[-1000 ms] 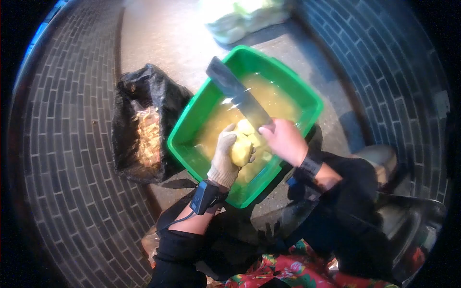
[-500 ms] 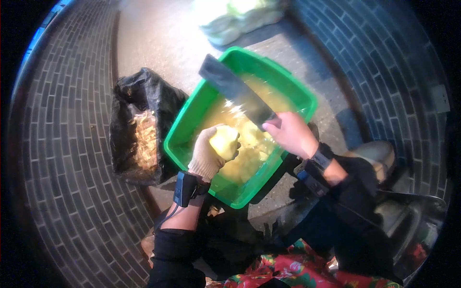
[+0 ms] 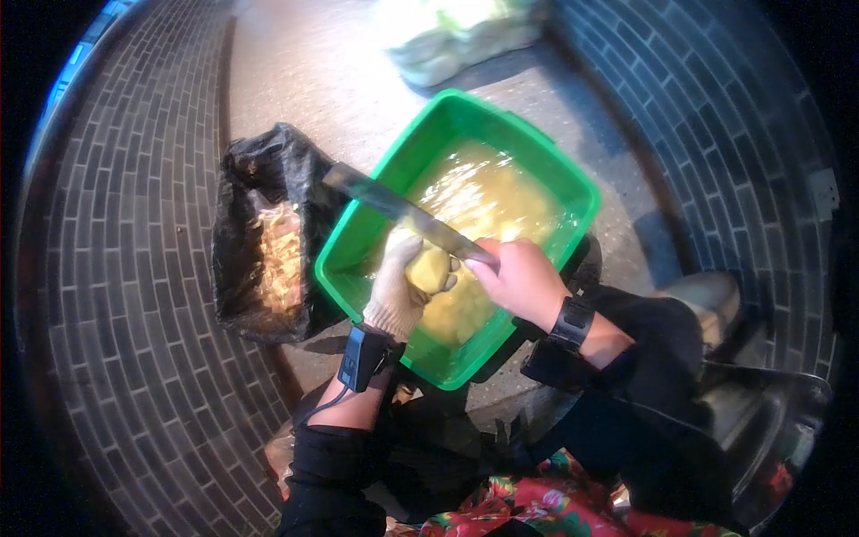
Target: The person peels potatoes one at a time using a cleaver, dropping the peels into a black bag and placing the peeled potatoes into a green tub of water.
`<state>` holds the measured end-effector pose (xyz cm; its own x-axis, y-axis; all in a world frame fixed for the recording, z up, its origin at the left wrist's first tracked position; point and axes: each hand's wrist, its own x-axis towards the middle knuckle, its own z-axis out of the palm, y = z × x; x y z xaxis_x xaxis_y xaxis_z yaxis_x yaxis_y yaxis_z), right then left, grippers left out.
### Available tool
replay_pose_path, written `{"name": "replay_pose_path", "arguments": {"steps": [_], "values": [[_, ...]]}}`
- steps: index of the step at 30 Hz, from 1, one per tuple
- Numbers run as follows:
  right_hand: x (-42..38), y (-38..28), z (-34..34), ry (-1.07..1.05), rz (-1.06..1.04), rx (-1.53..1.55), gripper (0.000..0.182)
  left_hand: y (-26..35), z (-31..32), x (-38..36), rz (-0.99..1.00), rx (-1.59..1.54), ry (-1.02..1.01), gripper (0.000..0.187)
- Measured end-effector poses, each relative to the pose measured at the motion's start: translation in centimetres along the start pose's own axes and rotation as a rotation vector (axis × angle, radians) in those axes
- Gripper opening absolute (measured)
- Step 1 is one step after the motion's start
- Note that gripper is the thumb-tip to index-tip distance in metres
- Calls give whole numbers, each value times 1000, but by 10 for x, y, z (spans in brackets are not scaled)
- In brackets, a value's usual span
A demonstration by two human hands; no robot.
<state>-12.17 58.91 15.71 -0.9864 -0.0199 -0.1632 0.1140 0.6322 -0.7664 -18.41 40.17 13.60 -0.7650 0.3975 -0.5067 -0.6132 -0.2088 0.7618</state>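
My left hand (image 3: 395, 288), in a knitted off-white glove, is closed around a peeled yellow potato (image 3: 429, 269). My right hand (image 3: 528, 280) is bare and grips the handle end of a long, broad-bladed knife (image 3: 380, 200). The blade slants up to the left and lies right at the potato's upper side in this view. Both hands are over a green plastic basin (image 3: 333, 268) of cloudy water, where pale yellow pieces (image 3: 452, 315) show beneath the surface.
A black plastic bag (image 3: 240, 192) left of the basin lies open, with light peelings (image 3: 279, 255) inside. Beyond the basin, a clear bag of pale green produce (image 3: 465, 49) rests on the floor. Brick-patterned surfaces (image 3: 134, 251) rise on both sides. A metal vessel (image 3: 778, 403) sits at lower right.
My right hand has lowered the knife from above the basin to the potato, the blade turning flatter. My left hand has shifted slightly right, still holding the potato.
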Motion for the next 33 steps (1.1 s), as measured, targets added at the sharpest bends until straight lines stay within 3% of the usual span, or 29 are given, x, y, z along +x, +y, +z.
{"name": "replay_pose_path", "arguments": {"steps": [2, 5, 6, 8, 9, 11, 12, 17, 22, 24, 29, 33], "values": [[1, 8, 16, 123, -75, 185, 17, -5, -13, 5, -219, -334, -218, 45], [0, -3, 12, 135, -88, 145, 17, -9, -4, -4, -144, -463, -183, 44], [-1, -5, 15, 134, -89, 145, 17, -15, -1, -5, -143, -464, -182, 44], [-4, -8, 22, 214, -47, 187, 19, -31, 6, -6, 112, -317, 24, 43], [-3, -8, 26, 211, -48, 188, 19, -31, 10, -5, 112, -318, 27, 43], [-1, -8, 35, 292, 25, 174, 18, -27, 18, -3, 50, -325, 63, 43], [-1, -8, 35, 286, 22, 174, 18, -22, 21, -4, 1, -444, 39, 43], [8, 15, 26, 235, 109, 227, 20, -31, 12, -4, -45, -398, -84, 46], [10, 34, 9, 74, 166, 87, 20, -35, 5, -3, -184, -334, -217, 49], [7, 35, 6, 44, 188, 50, 20, -31, 11, -7, -278, -233, -16, 48], [5, 31, -1, 54, 165, 9, 22, -21, 4, -1, -321, -161, 26, 43], [8, 31, -6, 86, 58, 211, 24, -11, -2, 5, -313, -172, 57, 35]]}}
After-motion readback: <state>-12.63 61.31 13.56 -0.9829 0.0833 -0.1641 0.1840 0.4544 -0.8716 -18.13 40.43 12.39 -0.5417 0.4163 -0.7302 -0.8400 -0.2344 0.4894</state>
